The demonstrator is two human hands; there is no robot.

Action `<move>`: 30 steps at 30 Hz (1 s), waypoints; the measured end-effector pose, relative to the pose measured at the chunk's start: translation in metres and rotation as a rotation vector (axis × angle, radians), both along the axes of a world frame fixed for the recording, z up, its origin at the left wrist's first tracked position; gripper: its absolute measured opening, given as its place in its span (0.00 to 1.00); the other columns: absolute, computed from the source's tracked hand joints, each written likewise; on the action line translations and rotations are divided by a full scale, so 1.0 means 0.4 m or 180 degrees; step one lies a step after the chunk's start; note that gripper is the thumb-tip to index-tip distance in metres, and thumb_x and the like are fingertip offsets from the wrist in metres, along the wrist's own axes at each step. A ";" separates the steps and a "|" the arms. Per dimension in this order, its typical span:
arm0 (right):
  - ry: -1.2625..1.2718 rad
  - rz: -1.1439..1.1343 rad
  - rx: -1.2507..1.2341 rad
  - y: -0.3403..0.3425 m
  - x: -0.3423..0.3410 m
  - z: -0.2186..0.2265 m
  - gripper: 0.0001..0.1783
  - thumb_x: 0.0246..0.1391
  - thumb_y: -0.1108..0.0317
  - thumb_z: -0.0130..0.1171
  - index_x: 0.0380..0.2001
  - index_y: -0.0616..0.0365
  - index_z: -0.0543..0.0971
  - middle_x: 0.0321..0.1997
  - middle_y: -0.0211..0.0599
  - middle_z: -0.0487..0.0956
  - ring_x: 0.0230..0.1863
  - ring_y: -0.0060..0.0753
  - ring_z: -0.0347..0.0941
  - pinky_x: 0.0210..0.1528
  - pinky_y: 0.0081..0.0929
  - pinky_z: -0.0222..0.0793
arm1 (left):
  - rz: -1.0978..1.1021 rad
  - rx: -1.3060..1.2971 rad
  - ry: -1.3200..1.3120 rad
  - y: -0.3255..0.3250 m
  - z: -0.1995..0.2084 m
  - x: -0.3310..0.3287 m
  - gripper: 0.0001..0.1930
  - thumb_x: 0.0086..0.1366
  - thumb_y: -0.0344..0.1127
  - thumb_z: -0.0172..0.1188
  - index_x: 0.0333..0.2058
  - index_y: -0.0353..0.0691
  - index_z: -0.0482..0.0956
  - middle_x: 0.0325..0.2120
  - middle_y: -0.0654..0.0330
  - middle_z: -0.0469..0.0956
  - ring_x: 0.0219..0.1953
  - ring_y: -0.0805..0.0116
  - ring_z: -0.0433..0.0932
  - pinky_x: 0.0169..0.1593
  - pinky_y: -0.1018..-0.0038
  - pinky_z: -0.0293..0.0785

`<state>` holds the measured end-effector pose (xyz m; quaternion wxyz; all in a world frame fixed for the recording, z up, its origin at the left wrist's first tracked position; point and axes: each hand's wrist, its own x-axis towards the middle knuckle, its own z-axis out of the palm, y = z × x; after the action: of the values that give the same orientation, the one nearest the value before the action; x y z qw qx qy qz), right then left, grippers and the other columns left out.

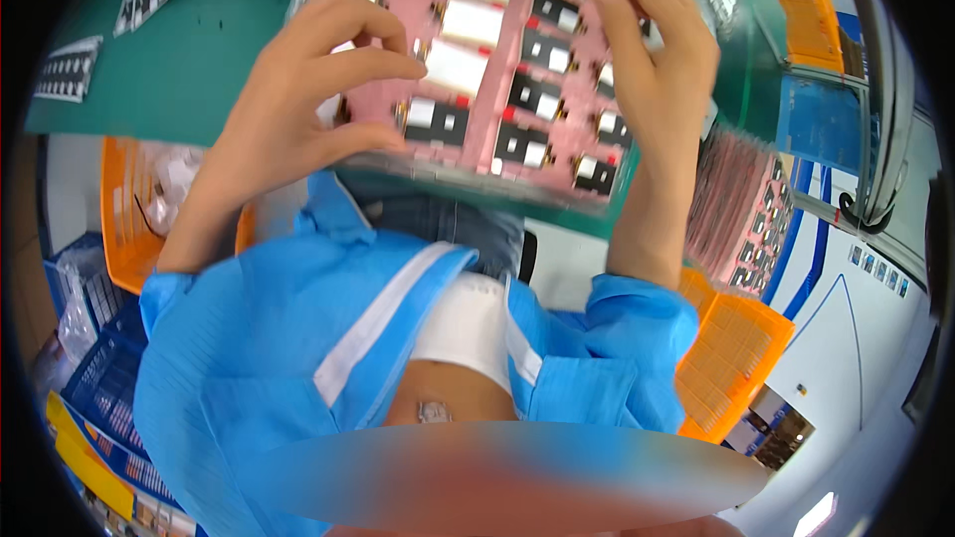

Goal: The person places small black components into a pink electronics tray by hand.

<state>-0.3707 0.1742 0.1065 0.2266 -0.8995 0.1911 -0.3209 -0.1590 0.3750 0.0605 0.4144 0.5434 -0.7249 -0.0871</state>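
Both hands held a pink tray of small black-and-white components (497, 89) above the green tabletop (199, 60), left hand (298, 109) and right hand (662, 80) clenched on its opposite edges, apparently mid-inspection; any next move would demand keeping it level.

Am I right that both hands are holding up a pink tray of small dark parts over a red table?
Not quite: the head view shows the table is green, not red. The rest stands: the left hand and right hand both hold the pink tray of small dark parts.
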 end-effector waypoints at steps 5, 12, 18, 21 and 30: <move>0.0784 0.0154 0.0024 -0.369 0.233 -0.175 0.12 0.58 0.64 0.64 0.41 0.58 0.86 0.42 0.51 0.85 0.43 0.52 0.82 0.46 0.38 0.76 | 0.0215 -0.0404 -0.0665 -0.210 0.063 0.162 0.15 0.49 0.26 0.76 0.38 0.34 0.85 0.37 0.53 0.79 0.39 0.60 0.80 0.42 0.68 0.77; 0.1635 -0.0787 -0.0726 -0.676 0.310 -0.312 0.23 0.55 0.49 0.67 0.47 0.53 0.87 0.44 0.39 0.87 0.44 0.42 0.83 0.50 0.36 0.76 | 0.0050 0.0531 -0.0856 -0.702 -0.075 0.279 0.05 0.56 0.34 0.68 0.28 0.40 0.88 0.28 0.55 0.85 0.33 0.58 0.85 0.38 0.62 0.79; 0.1801 -0.0845 -0.0696 -0.540 0.365 -0.313 0.18 0.45 0.49 0.75 0.40 0.40 0.90 0.48 0.33 0.83 0.48 0.42 0.81 0.45 0.45 0.77 | 0.0474 0.0984 -0.0870 -0.898 -0.214 0.343 0.07 0.54 0.36 0.68 0.31 0.43 0.90 0.27 0.56 0.86 0.30 0.59 0.86 0.36 0.62 0.80; 0.1753 -0.0857 -0.0454 -0.544 0.368 -0.305 0.18 0.44 0.48 0.76 0.38 0.40 0.91 0.46 0.32 0.84 0.48 0.42 0.81 0.45 0.44 0.77 | 0.0480 0.0788 -0.1001 -0.979 -0.247 0.351 0.07 0.51 0.40 0.71 0.27 0.45 0.90 0.25 0.58 0.86 0.29 0.60 0.85 0.36 0.63 0.80; 0.1838 -0.0851 -0.0228 -0.594 0.363 -0.298 0.18 0.46 0.51 0.75 0.40 0.44 0.90 0.40 0.31 0.88 0.42 0.39 0.84 0.45 0.37 0.78 | 0.0725 0.1797 -0.0667 -1.041 -0.232 0.346 0.10 0.49 0.41 0.77 0.29 0.44 0.91 0.24 0.59 0.87 0.27 0.64 0.85 0.35 0.66 0.81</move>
<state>-0.2256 -0.0634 -0.0127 0.0871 -0.9278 0.3525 -0.0858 -0.0205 -0.0414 -0.0321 0.1774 0.7206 -0.6453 -0.1814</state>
